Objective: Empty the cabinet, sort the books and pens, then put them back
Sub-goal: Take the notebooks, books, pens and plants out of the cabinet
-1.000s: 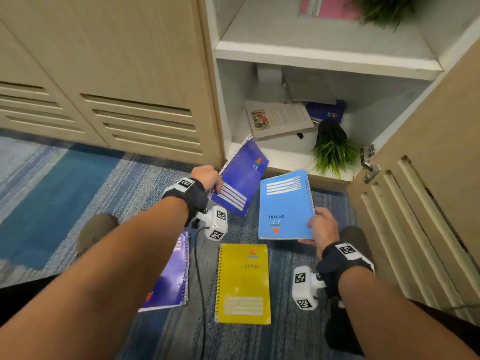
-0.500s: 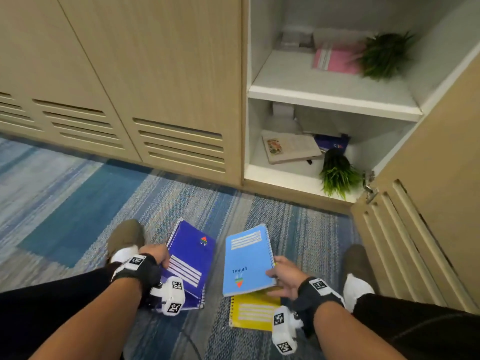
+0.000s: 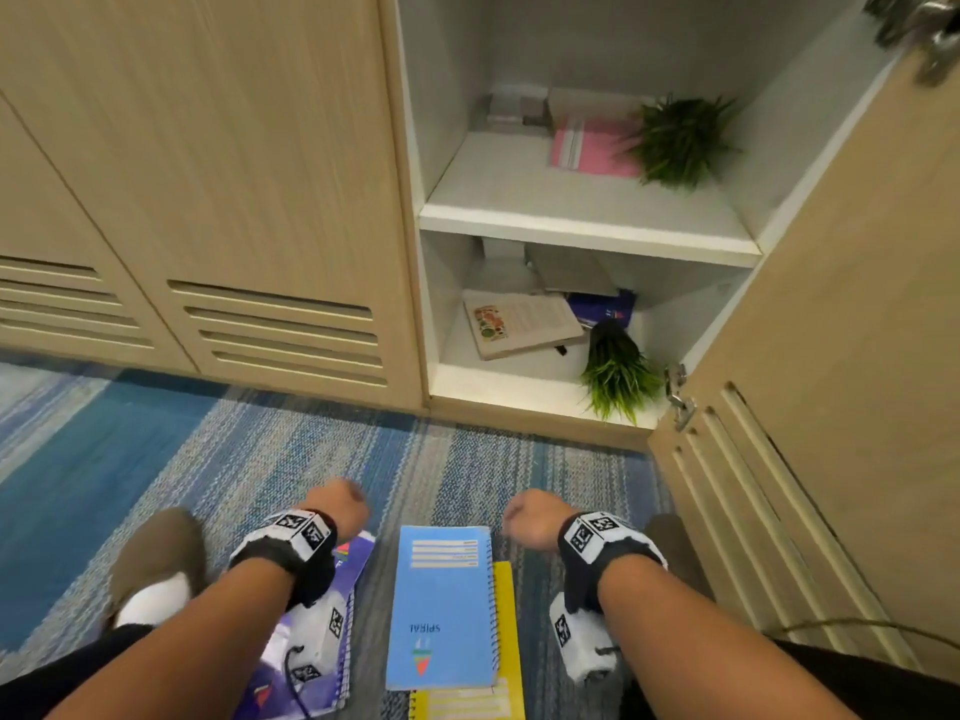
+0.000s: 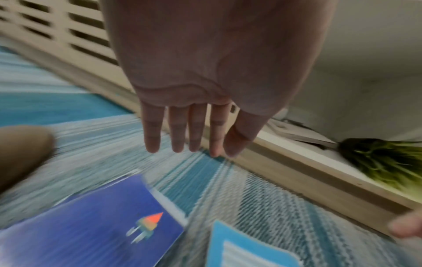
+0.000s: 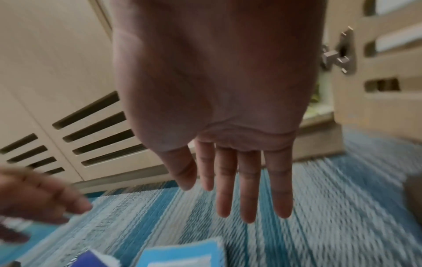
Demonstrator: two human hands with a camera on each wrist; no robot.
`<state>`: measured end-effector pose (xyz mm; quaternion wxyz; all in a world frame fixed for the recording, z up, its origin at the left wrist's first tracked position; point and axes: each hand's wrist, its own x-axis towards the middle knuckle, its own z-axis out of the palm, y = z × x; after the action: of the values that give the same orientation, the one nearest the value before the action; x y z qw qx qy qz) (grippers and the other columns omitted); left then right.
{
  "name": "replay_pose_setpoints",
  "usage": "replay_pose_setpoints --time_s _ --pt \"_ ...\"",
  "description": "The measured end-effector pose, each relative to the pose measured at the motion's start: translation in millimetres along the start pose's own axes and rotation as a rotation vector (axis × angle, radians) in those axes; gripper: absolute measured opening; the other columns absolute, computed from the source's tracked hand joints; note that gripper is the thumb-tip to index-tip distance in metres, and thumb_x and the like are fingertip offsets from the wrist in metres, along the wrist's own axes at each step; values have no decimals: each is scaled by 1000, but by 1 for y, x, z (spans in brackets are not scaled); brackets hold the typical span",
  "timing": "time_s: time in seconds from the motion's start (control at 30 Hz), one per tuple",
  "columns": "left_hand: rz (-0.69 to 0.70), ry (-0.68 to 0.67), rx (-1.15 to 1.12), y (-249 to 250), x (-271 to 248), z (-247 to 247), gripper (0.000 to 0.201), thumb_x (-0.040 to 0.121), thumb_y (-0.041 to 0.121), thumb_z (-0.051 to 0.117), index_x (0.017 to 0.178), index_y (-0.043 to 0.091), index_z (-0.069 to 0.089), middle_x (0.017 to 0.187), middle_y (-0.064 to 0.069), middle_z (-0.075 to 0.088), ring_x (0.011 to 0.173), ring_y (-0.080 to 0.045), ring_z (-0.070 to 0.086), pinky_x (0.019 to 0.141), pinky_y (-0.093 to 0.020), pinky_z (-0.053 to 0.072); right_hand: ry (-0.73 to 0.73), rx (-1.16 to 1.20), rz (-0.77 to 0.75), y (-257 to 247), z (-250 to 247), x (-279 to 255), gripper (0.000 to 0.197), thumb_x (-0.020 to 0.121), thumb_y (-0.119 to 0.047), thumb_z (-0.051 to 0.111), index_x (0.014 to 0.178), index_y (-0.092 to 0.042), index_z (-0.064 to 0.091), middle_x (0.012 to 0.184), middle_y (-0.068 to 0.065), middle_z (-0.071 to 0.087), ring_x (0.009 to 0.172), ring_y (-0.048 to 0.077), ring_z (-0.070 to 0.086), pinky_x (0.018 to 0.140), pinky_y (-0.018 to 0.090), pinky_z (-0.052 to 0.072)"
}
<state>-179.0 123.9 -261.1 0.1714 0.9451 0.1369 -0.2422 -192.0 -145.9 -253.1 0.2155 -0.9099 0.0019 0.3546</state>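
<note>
Cabinet [image 3: 587, 236] shelves are seen behind an opened door [image 3: 831, 356], and books are kept on both. On the upper shelf [image 3: 519, 200] a pink notebook [image 3: 592, 148] is laid flat, just beside a green plant [image 3: 680, 140], with grey items at the back that cannot be made out. On the lower shelf [image 3: 498, 376] an open book [image 3: 519, 324] is laid, a dark blue book [image 3: 605, 309] is partly hidden behind it, and a second green plant [image 3: 615, 371] is tipped over the front edge. No pens can be made out for certain.

On the striped blue carpet [image 3: 260, 459] a light blue spiral notebook [image 3: 444, 605] is stacked on a yellow notebook [image 3: 506, 641], and a purple notebook [image 3: 311, 657] is laid to their left, partly covered by the left arm. The left hand [image 4: 205, 72] is held above the carpet with fingers [image 4: 175, 130] straight and nothing in it; the right hand [image 5: 217, 90] is likewise spread out and empty, fingers [image 5: 246, 180] extended. Louvred wooden doors [image 3: 208, 200] are closed to the left of the open compartment. A brown shoe [image 3: 156, 558] is seen beside the left arm
</note>
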Motion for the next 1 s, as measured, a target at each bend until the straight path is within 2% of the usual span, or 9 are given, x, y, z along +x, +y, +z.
replay_pose_setpoints --time_s 0.13,0.27,0.47,0.6,0.67,0.77,0.83,0.93,1.0 --pt "201 97 71 84 23 -30 26 84 23 58 108 25 68 113 -7 68 108 -27 64 92 -32 50 133 -88 -32 4 -67 13 30 95 -18 53 117 -11 72 125 11 68 114 30 64 95 36 54" --pt "347 162 171 157 58 -49 30 81 24 56 110 25 63 115 -4 65 104 -26 63 88 -34 53 298 -129 -56 16 -129 37 31 92 -15 55 118 -15 71 128 9 67 115 28 62 97 35 52" --pt "389 239 207 228 127 -55 44 81 26 59 124 19 54 121 -9 59 108 -30 58 89 -40 52 457 -171 -31 30 -206 99 29 90 -17 52 113 -19 70 119 8 68 104 29 65 93 39 56" --pt "376 235 263 253 177 -43 40 83 37 60 117 15 58 117 -10 63 103 -33 61 86 -40 53 586 -247 74 34 -250 152 24 87 -20 57 108 -14 68 110 7 69 98 30 67 85 37 57" --pt "385 225 210 261 204 -31 55 83 40 62 131 16 49 131 -10 55 116 -33 55 96 -43 49 644 -291 82 33 -268 177 19 89 -21 55 102 -11 66 104 10 68 97 33 67 82 36 56" --pt "414 241 169 271 237 -18 89 76 44 73 148 21 25 154 -8 26 143 -30 25 114 -50 29 690 -357 81 35 -286 217 10 93 -26 55 89 -18 56 98 8 63 97 32 65 82 35 52" --pt "474 295 189 275 250 -13 97 72 48 77 148 21 23 157 -7 19 147 -29 15 115 -52 24 659 -408 99 38 -292 240 13 95 -29 53 97 -17 60 109 8 66 100 33 65 87 37 52" --pt "545 338 241 274 267 -5 103 72 54 74 150 20 18 158 -9 16 147 -30 13 115 -50 23 610 -481 118 50 -300 266 36 99 -31 50 127 -11 60 126 11 63 114 33 62 95 38 49" --pt "559 297 251 271 274 -1 102 72 56 71 151 20 17 158 -10 16 147 -31 13 114 -50 24 583 -560 131 57 -305 277 36 99 -30 53 128 -10 60 124 13 64 112 32 64 92 38 51"
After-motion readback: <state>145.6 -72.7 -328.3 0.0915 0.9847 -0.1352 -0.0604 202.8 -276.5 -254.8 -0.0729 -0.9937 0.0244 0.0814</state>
